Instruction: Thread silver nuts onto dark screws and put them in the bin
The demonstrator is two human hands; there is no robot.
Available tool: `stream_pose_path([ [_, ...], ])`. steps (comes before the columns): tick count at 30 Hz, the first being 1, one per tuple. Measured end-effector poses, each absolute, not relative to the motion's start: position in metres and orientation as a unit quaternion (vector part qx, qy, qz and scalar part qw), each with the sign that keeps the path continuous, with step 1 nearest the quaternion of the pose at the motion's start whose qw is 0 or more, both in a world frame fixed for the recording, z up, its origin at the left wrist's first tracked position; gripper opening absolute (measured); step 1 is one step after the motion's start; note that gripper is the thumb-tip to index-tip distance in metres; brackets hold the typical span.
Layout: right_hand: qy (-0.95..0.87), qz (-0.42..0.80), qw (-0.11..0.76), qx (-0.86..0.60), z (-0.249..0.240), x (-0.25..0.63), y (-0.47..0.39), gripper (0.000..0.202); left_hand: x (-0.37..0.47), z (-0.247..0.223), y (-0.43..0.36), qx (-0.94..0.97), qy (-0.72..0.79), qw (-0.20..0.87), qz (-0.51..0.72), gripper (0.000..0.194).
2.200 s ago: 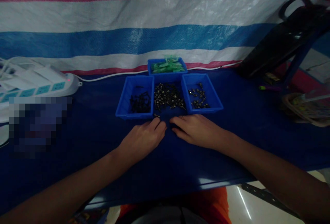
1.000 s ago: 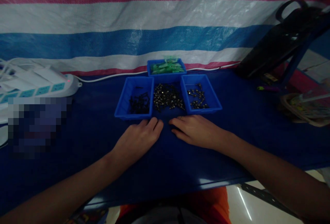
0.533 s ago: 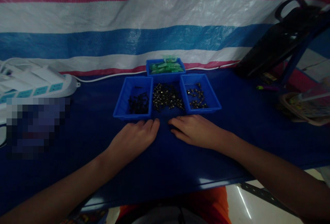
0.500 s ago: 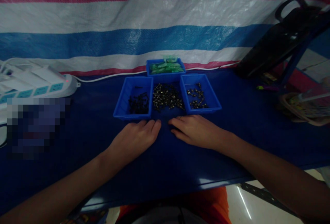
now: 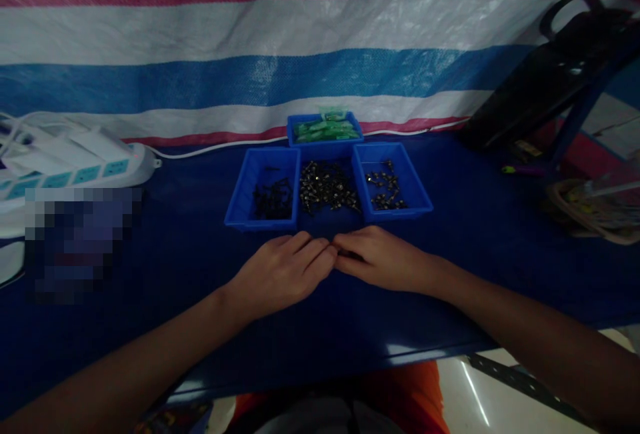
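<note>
My left hand point(image 5: 290, 267) and my right hand point(image 5: 377, 257) meet fingertip to fingertip just in front of the blue bins. Both have their fingers curled in a pinch; whatever they hold is too small or hidden to name. Behind the left hand stands a blue bin point(image 5: 238, 187) with small dark parts point(image 5: 273, 199). Beyond the right hand is another blue bin point(image 5: 417, 187) holding small metal parts point(image 5: 386, 191). Between these bins lies a heap of small shiny metal pieces point(image 5: 327, 186). A third blue bin point(image 5: 325, 149) at the back holds green packets point(image 5: 327, 130).
A white power strip point(image 5: 135, 166) with plugs and a blurred-out patch point(image 5: 85, 241) are at the left. A black bottle point(image 5: 530, 81), a purple-green pen-like item point(image 5: 527, 169) and a basket point(image 5: 590, 217) stand right. A striped sheet point(image 5: 250, 27) hangs behind the blue tabletop point(image 5: 320, 341).
My left hand has moved right until its fingertips meet those of my right hand, which has barely moved. The whole view has shifted slightly.
</note>
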State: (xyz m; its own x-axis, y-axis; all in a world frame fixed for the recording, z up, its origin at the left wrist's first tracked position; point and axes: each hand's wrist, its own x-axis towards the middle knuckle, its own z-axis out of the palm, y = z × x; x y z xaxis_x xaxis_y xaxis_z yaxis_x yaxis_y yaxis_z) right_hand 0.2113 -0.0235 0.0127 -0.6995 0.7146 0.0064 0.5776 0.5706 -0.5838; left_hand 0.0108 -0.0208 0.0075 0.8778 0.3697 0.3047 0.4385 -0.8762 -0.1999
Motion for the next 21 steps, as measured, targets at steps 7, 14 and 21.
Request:
stream_pose_path([
  [7,-0.849,0.301,0.153,-0.406,0.0171,0.2140,-0.0191,0.018,0.0084,0.0069,-0.0138,-0.959,-0.235,0.124,-0.099,0.012],
  [14,-0.846,0.309,0.150,-0.407,0.0155,0.2141,-0.0190,0.016,0.0064,0.0059,-0.0128,-0.963,-0.230,0.126,-0.069,0.016],
  [21,-0.882,0.254,0.126,-0.377,0.0136,0.2140,-0.0196,0.019,0.0093,0.0048,-0.0108,-0.964,-0.248,0.082,-0.056,0.016],
])
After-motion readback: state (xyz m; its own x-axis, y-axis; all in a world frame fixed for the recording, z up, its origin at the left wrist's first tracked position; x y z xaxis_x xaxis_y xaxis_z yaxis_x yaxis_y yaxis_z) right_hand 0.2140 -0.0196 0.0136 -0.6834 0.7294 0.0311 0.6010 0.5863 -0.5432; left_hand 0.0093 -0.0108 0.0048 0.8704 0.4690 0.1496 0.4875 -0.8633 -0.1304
